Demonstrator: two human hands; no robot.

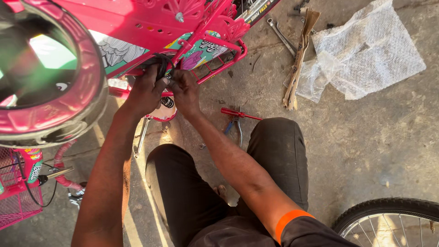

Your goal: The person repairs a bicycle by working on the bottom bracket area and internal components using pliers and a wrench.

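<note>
Hands meet at the frame of a pink bicycle (151, 23) lying over the concrete floor (366, 137). The left hand (145, 91) has its grip closed around a looped black cable (161, 64) against the pink frame tube. The right hand (184, 89) sits just beside it, fingers pinched on something small at the cable's end; what it is cannot be told. Below the hands, a red-handled screwdriver (238, 113) and pliers (235, 128) lie on the floor near the person's knee. A spanner (281, 35), cardboard strip (299, 59) and bubble wrap (370, 50) lie further off.
</note>
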